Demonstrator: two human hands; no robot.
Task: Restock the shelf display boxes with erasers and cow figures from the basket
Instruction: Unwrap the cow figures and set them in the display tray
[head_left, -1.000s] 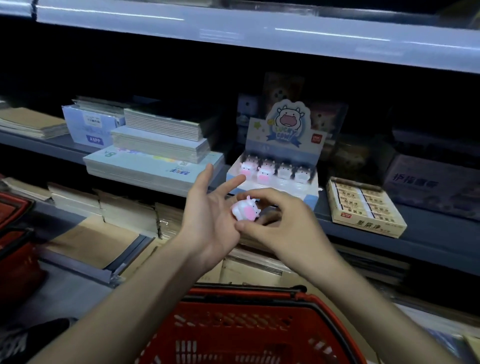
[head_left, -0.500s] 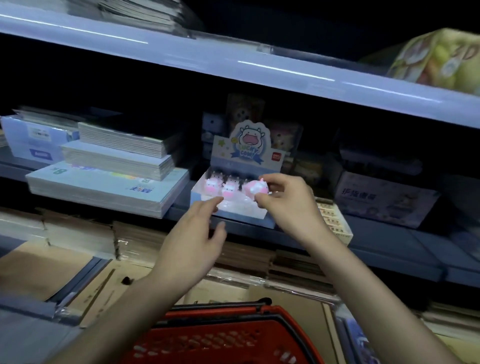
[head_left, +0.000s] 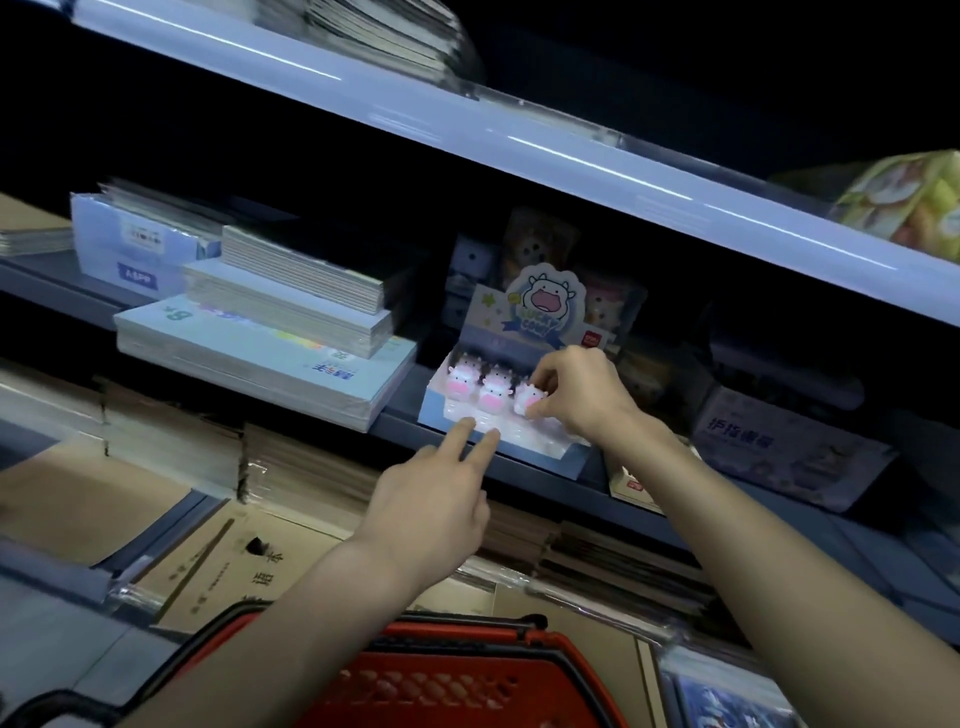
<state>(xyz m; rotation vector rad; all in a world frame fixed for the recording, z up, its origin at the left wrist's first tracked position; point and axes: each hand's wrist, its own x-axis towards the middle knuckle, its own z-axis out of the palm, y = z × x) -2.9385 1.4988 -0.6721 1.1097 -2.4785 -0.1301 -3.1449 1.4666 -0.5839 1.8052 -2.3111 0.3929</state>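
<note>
The right hand pinches a pink cow figure in the cow display box, at three o'clock from two other cows. The left hand, empty, has two fingers extended onto the box's front edge. The red basket sits at six o'clock.

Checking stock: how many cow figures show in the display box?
3 for certain: left, middle, and one pinched by the right hand. Dark tops behind suggest more; the hand may hide others.
</note>
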